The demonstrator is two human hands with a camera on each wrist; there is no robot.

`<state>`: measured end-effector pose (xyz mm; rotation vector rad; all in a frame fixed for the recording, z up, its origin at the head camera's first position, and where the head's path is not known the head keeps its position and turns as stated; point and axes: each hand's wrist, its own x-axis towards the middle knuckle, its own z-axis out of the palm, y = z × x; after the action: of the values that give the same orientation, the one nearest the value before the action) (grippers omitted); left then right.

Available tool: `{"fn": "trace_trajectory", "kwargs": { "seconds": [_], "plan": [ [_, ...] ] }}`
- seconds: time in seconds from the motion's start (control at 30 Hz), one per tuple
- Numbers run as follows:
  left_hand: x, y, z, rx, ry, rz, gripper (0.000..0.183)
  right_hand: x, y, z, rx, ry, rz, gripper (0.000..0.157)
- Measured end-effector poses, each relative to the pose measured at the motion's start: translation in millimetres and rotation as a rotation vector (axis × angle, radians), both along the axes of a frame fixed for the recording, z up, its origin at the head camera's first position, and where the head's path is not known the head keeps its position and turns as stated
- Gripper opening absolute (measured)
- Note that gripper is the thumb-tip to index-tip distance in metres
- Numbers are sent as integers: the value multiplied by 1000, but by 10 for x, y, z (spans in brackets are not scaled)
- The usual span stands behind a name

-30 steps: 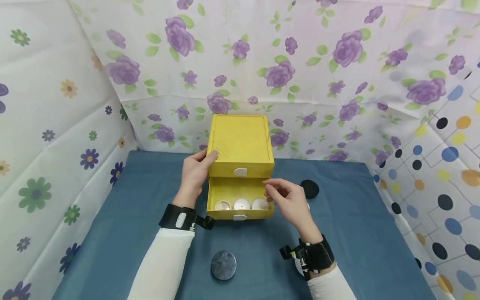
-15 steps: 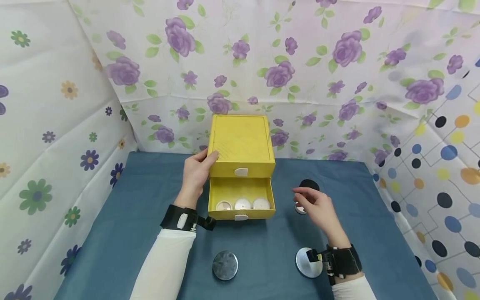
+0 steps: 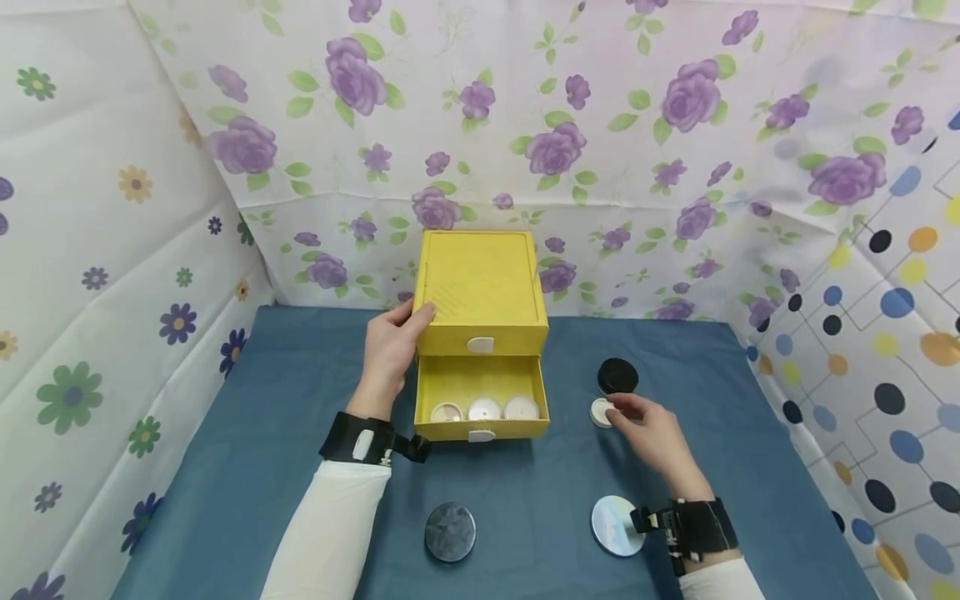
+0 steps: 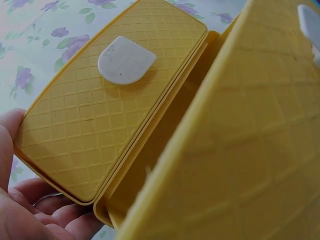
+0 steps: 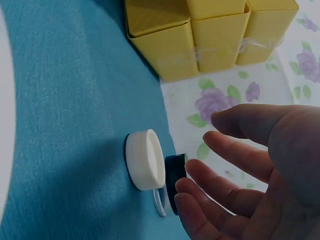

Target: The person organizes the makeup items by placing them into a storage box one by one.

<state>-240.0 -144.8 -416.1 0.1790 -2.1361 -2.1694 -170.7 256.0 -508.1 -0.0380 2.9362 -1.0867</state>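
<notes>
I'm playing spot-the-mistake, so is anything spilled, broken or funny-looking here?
Nothing looks spilled or broken. The lower yellow drawer sticks out past the closed upper drawer, but it just looks pulled open.

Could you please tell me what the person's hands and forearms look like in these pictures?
The left hand and right hand are both bare. The left sleeve and right sleeve are plain white. Each wrist has a wide black band, the left band bearing a pale oblong piece, the right band some small pale fittings. A small black attachment juts from each.
</notes>
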Motion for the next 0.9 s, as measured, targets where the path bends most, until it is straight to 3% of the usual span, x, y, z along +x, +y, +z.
{"fn": "trace_trajectory", "kwargs": {
  "seconds": [0.47, 0.9],
  "plan": [
    [0, 2, -4, -15, -14, 13, 68, -49, -4, -2, 108, 45, 113, 41],
    [-8, 2, -6, -18, -18, 19, 66, -143, -115, -39, 256, 41, 161, 46]
  ]
}}
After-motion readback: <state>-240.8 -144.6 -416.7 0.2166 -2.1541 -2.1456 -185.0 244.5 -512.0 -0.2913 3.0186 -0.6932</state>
